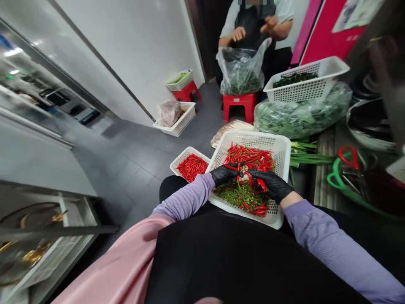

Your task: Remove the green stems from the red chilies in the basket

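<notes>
A large white perforated basket (pixel 286 154) rests at my lap. Red chili peppers (pixel 251 155) fill its far half, and a heap of green stems (pixel 242 196) with a few red chilies lies in the near half. Over the middle, my left hand (pixel 223 175) in a black glove has its fingers closed on a red chili. My right hand (pixel 274 185), gloved too, is closed around several red chilies that poke out between the fingers. Both hands' fingertips are close together. Left of the large basket, a smaller white basket (pixel 175 164) holds stemless-looking red chilies (pixel 192 167).
Opposite, a person (pixel 253 25) sits behind a plastic bag of greens (pixel 242 71) on a red stool (pixel 238 105). At right are a bagged pile of greens (pixel 300 112), a white basket (pixel 332 67) on it, and a green basket with red-handled scissors (pixel 349 156). White crates (pixel 180 124) stand by the wall.
</notes>
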The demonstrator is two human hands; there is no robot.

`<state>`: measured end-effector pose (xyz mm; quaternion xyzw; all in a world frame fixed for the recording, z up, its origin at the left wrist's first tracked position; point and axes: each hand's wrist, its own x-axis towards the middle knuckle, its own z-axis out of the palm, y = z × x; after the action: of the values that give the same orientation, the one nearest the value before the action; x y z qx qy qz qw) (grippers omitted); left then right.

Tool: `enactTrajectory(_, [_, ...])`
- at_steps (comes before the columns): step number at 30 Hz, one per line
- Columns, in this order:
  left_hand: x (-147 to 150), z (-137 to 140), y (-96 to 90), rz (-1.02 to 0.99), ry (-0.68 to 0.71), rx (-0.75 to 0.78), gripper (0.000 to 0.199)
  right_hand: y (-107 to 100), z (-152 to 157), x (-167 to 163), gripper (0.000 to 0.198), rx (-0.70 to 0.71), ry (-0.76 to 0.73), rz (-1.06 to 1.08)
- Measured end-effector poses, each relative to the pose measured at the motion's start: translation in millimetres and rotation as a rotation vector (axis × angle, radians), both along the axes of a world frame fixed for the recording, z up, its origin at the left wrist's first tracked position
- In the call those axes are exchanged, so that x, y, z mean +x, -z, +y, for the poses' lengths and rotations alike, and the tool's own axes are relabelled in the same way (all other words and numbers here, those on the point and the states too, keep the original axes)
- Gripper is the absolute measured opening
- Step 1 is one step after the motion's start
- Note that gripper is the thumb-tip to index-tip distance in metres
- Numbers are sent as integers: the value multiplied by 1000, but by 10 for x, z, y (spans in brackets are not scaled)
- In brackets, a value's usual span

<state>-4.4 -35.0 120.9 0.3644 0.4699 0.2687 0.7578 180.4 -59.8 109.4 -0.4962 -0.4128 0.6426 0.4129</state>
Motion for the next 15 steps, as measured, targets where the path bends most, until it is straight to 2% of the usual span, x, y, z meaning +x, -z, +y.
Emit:
enactTrajectory(3, [20, -61, 15, 5, 56, 38, 69, 55, -10, -64, 19, -23, 27, 126])
enactTrajectory(7, [8, -119, 85, 87, 73, 98, 78, 99, 20, -50, 32, 64, 137, 28])
enactTrajectory(10, [-20, -125, 154, 166, 79, 181, 76, 146, 57, -43, 35, 112, 171, -37])
enactTrajectory(15, [-3, -134, 211, 315, 131, 391, 64, 279, 27, -117, 38, 68, 59, 21])
